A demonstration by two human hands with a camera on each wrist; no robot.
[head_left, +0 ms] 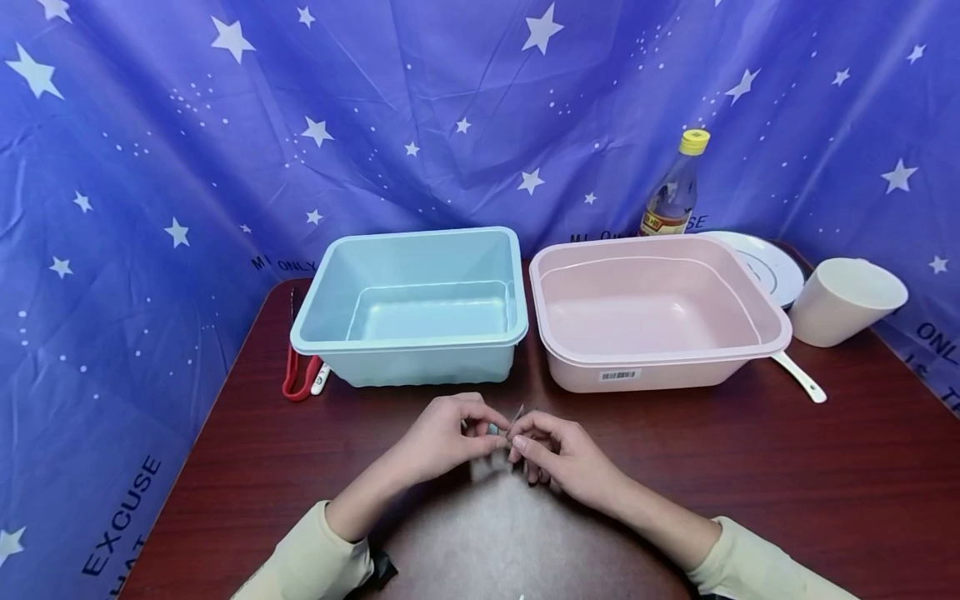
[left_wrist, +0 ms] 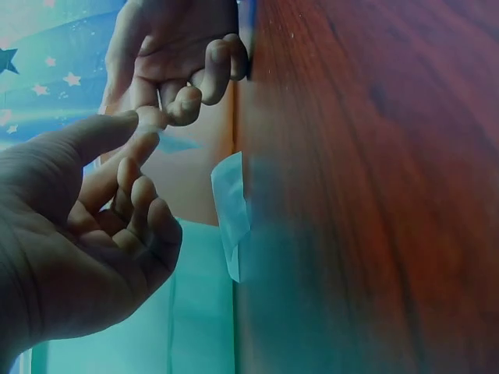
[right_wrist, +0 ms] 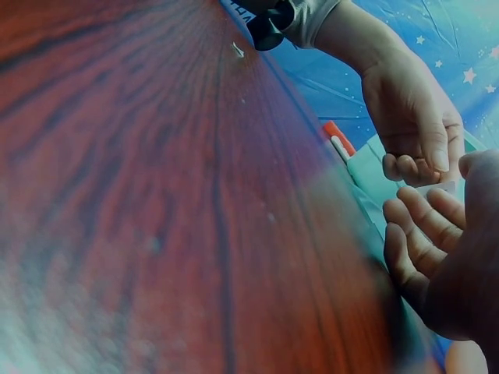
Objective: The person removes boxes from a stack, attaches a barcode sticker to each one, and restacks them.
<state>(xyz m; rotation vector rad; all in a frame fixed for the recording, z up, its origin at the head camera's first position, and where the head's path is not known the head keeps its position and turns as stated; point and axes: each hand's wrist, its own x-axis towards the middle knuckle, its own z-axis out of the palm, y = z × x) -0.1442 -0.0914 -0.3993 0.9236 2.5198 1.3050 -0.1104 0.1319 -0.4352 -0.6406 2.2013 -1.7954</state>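
In the head view my left hand [head_left: 450, 433] and right hand [head_left: 566, 458] meet above the table, in front of the two basins. Their thumbs and fingertips pinch a small, thin, see-through piece [head_left: 517, 413], mostly covered by the fingers. The left wrist view shows its bluish edge [left_wrist: 181, 143] between the two hands, and in the right wrist view a greyish flat part [right_wrist: 441, 187] shows by the left fingertips. The remaining fingers of both hands curl loosely. A pale, creased strip [left_wrist: 231, 210] appears close to the table surface, beside the hands in the left wrist view.
A light blue basin [head_left: 420, 343] and a pink basin [head_left: 660, 360] stand side by side behind the hands. Red-handled scissors [head_left: 294, 385] and a white handle [head_left: 321, 379] lie left. At right are a bottle [head_left: 675, 196], plate [head_left: 776, 267], white cup [head_left: 832, 304] and white utensil handle [head_left: 801, 377].
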